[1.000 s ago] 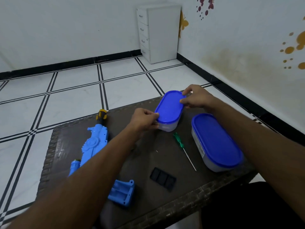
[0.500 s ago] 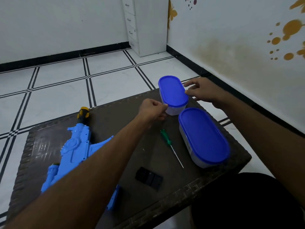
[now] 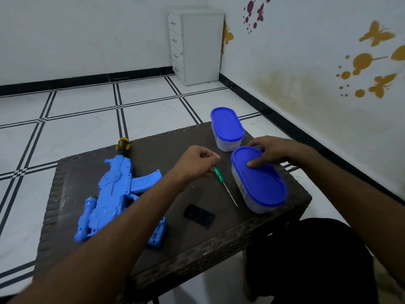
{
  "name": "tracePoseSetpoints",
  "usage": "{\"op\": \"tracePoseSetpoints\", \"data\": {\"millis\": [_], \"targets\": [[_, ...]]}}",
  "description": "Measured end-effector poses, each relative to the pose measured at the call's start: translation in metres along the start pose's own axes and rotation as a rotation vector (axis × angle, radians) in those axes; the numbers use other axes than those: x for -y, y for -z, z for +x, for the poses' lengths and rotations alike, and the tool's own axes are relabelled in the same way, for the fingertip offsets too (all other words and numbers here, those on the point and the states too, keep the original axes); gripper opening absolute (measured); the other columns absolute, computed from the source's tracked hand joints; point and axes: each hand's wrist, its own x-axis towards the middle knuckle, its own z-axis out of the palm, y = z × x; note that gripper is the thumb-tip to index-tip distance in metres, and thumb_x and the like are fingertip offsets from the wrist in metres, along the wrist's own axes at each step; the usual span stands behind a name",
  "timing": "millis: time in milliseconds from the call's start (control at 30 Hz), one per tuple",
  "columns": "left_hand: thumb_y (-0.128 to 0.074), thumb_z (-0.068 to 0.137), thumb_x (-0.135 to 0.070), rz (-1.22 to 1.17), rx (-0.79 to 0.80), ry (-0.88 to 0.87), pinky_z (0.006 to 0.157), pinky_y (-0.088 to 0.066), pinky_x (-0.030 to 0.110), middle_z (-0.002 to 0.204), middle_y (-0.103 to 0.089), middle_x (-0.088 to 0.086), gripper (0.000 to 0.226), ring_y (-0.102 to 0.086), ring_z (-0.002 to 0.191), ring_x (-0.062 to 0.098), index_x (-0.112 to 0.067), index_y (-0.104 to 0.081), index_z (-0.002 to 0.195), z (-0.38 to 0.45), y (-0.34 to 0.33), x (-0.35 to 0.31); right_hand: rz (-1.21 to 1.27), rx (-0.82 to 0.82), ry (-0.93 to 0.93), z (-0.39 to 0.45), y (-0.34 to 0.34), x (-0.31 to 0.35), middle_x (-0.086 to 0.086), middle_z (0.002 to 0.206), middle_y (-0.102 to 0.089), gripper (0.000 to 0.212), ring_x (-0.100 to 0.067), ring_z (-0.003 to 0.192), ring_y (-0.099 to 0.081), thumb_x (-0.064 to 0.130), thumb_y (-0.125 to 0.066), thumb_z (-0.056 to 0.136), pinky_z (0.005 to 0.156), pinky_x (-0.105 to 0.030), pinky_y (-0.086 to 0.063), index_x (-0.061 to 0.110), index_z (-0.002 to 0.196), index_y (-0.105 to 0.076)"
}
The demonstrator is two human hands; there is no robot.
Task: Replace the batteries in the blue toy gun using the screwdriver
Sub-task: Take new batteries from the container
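The blue toy gun (image 3: pixel 116 191) lies on the left of the dark table (image 3: pixel 230 238), its yellow-and-black muzzle pointing away. A green-handled screwdriver (image 3: pixel 223 183) lies mid-table, with a black battery cover (image 3: pixel 199 216) near it and a tiny screw (image 3: pixel 192 186) to its left. My left hand (image 3: pixel 197 161) hovers loosely curled just above the screwdriver handle, holding nothing. My right hand (image 3: pixel 269 152) rests with spread fingers on the far end of the near blue-lidded container (image 3: pixel 263 189). A smaller blue-lidded container (image 3: pixel 226 128) stands behind it, untouched.
The table's right edge runs close behind the near container. A white drawer cabinet (image 3: pixel 197 47) stands in the room's far corner on the tiled floor. My dark-clothed leg (image 3: pixel 306 260) is at the table's near right corner.
Both hands let go of the smaller container, which now stands at the table's back edge. My right hand moved onto the larger container's lid, and my left hand drew back over the screwdriver.
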Motion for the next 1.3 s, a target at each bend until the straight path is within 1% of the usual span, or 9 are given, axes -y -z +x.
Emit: {"op": "tracePoseSetpoints", "data": {"millis": [100,267,433,567,667,733,867,1033,1300], "targets": [[-0.06,0.096,-0.024,0.055,0.055,0.002,0.077,-0.06,0.026,0.095,-0.069,0.005,0.01,-0.068,0.087,0.014,-0.017,-0.068,0.096,-0.013,-0.012,0.001,0.037,0.013,-0.056,0.001,0.003,0.0,-0.007,0.125,-0.053,0.073,-0.023,0.095,-0.061,0.038,-0.083,0.075,0.065,-0.031,-0.055,0.021,0.136,-0.045],[-0.066,0.091,-0.028,0.112,0.098,-0.03,0.071,-0.051,0.039,0.081,-0.061,0.008,0.022,-0.056,0.073,0.017,-0.006,-0.063,0.09,-0.025,-0.049,0.004,0.057,0.081,-0.079,0.006,0.01,0.007,-0.021,0.115,-0.067,0.048,-0.023,0.085,-0.058,0.028,-0.084,0.075,0.073,-0.034,-0.05,0.003,0.112,-0.067],[-0.072,0.085,-0.039,0.111,0.143,-0.078,0.085,-0.055,0.045,0.111,-0.065,0.012,0.044,-0.064,0.099,0.026,-0.01,-0.06,0.115,-0.024,-0.08,-0.003,0.152,0.063,-0.16,0.006,0.013,0.0,-0.021,0.103,-0.069,0.046,-0.026,0.086,-0.06,0.024,-0.086,0.074,0.075,-0.035,-0.051,-0.004,0.107,-0.069],[-0.07,0.078,-0.06,0.315,0.057,-0.143,0.063,-0.042,0.029,0.111,-0.051,0.007,0.053,-0.051,0.085,0.015,-0.018,-0.049,0.102,-0.015,-0.095,-0.008,0.267,-0.002,-0.218,0.006,0.014,-0.014,-0.022,0.107,-0.07,0.05,-0.032,0.095,-0.068,0.026,-0.085,0.076,0.077,-0.036,-0.057,-0.007,0.109,-0.066],[-0.07,0.071,-0.069,0.412,0.084,-0.104,0.087,-0.047,0.034,0.147,-0.03,0.015,0.113,-0.046,0.122,0.026,-0.006,-0.019,0.149,-0.008,-0.106,-0.013,0.263,-0.033,-0.229,0.009,0.014,-0.014,-0.024,0.106,-0.07,0.054,-0.029,0.085,-0.067,0.028,-0.086,0.074,0.063,-0.033,-0.056,-0.007,0.108,-0.065],[-0.073,0.068,-0.069,0.438,0.1,-0.079,0.104,-0.041,0.043,0.16,-0.006,0.013,0.133,-0.027,0.142,0.032,-0.006,0.007,0.154,-0.006,-0.114,-0.018,0.228,-0.035,-0.235,0.011,0.014,-0.013,-0.023,0.104,-0.069,0.057,-0.031,0.087,-0.069,0.029,-0.086,0.072,0.067,-0.037,-0.059,-0.006,0.109,-0.061],[-0.079,0.068,-0.059,0.394,0.098,-0.04,0.116,-0.028,0.049,0.162,0.013,0.014,0.138,-0.003,0.15,0.034,-0.006,0.017,0.152,-0.002,-0.123,-0.023,0.098,-0.079,-0.223,0.014,0.012,-0.01,-0.017,0.097,-0.065,0.058,-0.028,0.086,-0.065,0.033,-0.086,0.072,0.065,-0.033,-0.056,-0.002,0.11,-0.059],[-0.082,0.068,-0.053,0.344,0.066,-0.028,0.115,-0.031,0.048,0.162,0.006,0.011,0.139,-0.008,0.148,0.033,-0.006,0.019,0.151,0.001,-0.126,-0.02,-0.202,-0.316,-0.109,0.008,0.017,-0.004,-0.007,0.076,-0.054,0.064,-0.021,0.069,-0.055,0.049,-0.088,0.063,0.06,-0.031,-0.044,0.007,0.097,-0.053],[-0.077,0.067,-0.064,0.44,0.044,-0.068,0.113,-0.03,0.046,0.161,0.012,0.011,0.142,-0.006,0.148,0.033,-0.006,0.022,0.15,0.002,-0.128,-0.017,0.484,-0.329,0.03,0.003,0.004,-0.031,-0.005,0.085,-0.062,0.038,-0.016,0.072,-0.064,0.036,-0.079,0.081,0.044,-0.02,-0.051,0.01,0.096,-0.054]]}}
